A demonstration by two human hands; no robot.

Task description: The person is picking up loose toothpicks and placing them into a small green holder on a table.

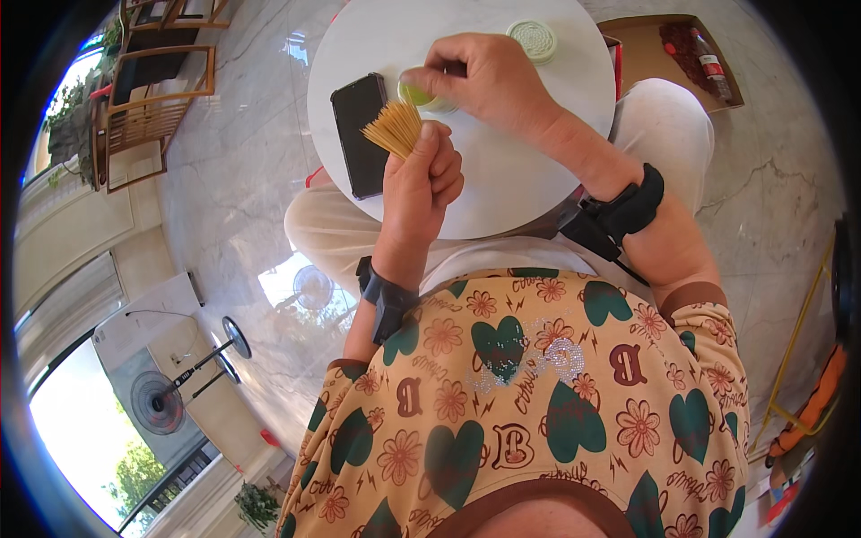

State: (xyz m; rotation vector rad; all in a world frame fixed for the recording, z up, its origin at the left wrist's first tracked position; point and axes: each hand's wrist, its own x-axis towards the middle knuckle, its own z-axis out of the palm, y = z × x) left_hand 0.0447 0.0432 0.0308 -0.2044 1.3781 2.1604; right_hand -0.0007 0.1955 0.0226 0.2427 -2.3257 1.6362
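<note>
My left hand (424, 161) is closed around a bundle of thin wooden sticks (393, 128), their ends fanned out above the thumb. Just above it, my right hand (464, 74) has thumb and forefinger pinched together at a light green, round container (425, 97) on the white round table (538, 155); that hand partly hides the container, and whether a stick is between the fingertips is unclear. A pale green lid with a raised pattern (531, 40) lies beyond the right hand. Left of the bundle is a dark smartphone (360, 134).
Beside the table at the upper right, an open cardboard box (646, 30) on the floor holds a plastic bottle (709, 64) and a dark red heap. A standing fan (158, 402) is at the lower left, wooden chairs (161, 81) at the upper left.
</note>
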